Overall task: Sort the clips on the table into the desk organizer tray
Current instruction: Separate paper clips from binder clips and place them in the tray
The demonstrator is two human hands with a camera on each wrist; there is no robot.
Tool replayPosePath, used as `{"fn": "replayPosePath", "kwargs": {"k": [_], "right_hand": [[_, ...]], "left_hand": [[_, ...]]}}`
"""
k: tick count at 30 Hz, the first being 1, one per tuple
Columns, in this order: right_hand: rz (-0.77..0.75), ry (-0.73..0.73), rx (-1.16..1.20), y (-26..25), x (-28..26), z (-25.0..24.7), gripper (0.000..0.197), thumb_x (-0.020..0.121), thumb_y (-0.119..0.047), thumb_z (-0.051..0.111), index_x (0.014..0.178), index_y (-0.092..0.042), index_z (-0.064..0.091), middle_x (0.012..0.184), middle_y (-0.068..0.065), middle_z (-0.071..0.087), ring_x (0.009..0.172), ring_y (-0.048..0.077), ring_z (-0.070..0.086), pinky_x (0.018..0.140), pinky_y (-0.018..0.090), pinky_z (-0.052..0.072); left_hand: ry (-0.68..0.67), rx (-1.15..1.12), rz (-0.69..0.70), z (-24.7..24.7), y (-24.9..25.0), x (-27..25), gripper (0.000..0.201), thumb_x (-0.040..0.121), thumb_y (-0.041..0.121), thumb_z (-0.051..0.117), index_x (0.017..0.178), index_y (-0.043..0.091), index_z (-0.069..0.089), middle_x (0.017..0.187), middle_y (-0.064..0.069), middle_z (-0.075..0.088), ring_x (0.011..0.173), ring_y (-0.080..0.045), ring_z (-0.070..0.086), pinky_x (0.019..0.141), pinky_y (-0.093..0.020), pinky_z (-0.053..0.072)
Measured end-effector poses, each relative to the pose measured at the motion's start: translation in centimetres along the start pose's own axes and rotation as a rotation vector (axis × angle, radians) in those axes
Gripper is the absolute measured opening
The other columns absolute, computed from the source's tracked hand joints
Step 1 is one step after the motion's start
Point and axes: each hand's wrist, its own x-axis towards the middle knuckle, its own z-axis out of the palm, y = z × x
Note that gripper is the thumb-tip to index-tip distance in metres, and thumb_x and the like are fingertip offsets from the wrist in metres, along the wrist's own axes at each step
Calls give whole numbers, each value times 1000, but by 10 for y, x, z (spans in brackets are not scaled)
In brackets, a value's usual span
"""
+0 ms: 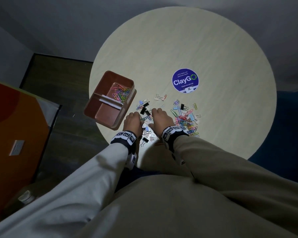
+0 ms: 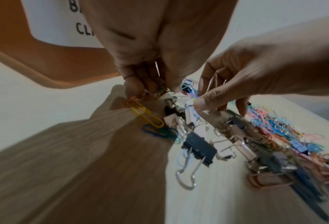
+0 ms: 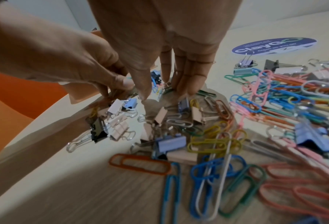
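A brown two-part organizer tray (image 1: 107, 115) stands at the table's left edge. Its far compartment holds coloured paper clips (image 1: 120, 94); the near one shows bare floor. Mixed paper clips and binder clips (image 1: 184, 121) lie scattered in front of me, with black binder clips (image 1: 144, 109) between my hands. My left hand (image 2: 156, 89) pinches a few paper clips just above the table, and a yellow clip (image 2: 144, 115) trails from them. My right hand (image 3: 163, 92) points straight-fingered down, fingertips (image 3: 181, 89) touching clips, thumb apart.
A round blue ClayGo sticker (image 1: 185, 80) lies beyond the clips. The tray carries a white label (image 2: 64, 22) on its side. The table's near edge runs just under my wrists. An orange panel (image 1: 15, 126) stands to the left and a dark blue seat (image 1: 291, 117) to the right.
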Motion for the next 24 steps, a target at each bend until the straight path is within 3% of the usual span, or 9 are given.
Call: {"fn": "replayPosePath", "kwargs": {"k": [4,8,10,12,16,19,21,24], "right_hand": [[-6,-4,1,0,4,2,43,91,-28,64,125,-8,46,125,13,48,114,33,49,78,39,46],[-51,-18,48,8,5,1,20,94,-8,54,113,-6,50,117,14,51,106,33,52,70,36,38],[-52,-36,76,15,5,0,21,89,1,50,109,-6,50,113,14,51,101,33,53,68,34,37],[-41,-20,113,20,3,-3,22,89,0,51,109,-8,49,106,12,53,94,32,53,66,33,36],[55,16,256,37,-2,-6,22,86,1,40,95,-18,35,75,8,53,63,29,50,52,39,37],[126,-17,541,49,-5,-9,24,89,-8,35,108,-23,38,82,12,60,62,23,51,55,35,42],[162,-11,645,55,-7,-13,26,92,-8,35,111,-22,46,84,6,60,65,18,51,57,28,42],[144,74,682,62,-8,-16,22,96,-8,37,92,-19,56,77,3,60,64,17,52,58,26,41]], "left_hand": [[62,-231,20,-9,-7,-7,9,93,12,52,86,14,46,91,-7,58,84,-28,56,71,-42,47],[55,-479,-18,-17,-1,-20,11,96,14,52,87,13,46,87,-8,61,72,-27,59,62,-43,52],[20,-638,-37,-19,3,-26,11,98,14,50,88,15,46,83,-10,62,65,-25,58,56,-44,53],[4,-724,-37,-21,7,-29,11,99,13,49,89,17,47,83,-11,61,66,-18,58,58,-39,51],[45,-723,-25,-30,18,-29,8,96,7,58,94,-1,56,100,-2,54,65,10,57,55,-8,46],[52,-790,28,-33,18,-24,11,92,7,63,86,0,58,130,1,53,89,24,53,74,2,39],[10,-846,78,-39,21,-24,13,93,8,63,83,6,55,135,3,56,105,21,52,88,-8,40],[-39,-1028,101,-47,33,-26,14,96,7,59,85,4,51,119,-9,69,108,-6,66,94,-30,51]]}}
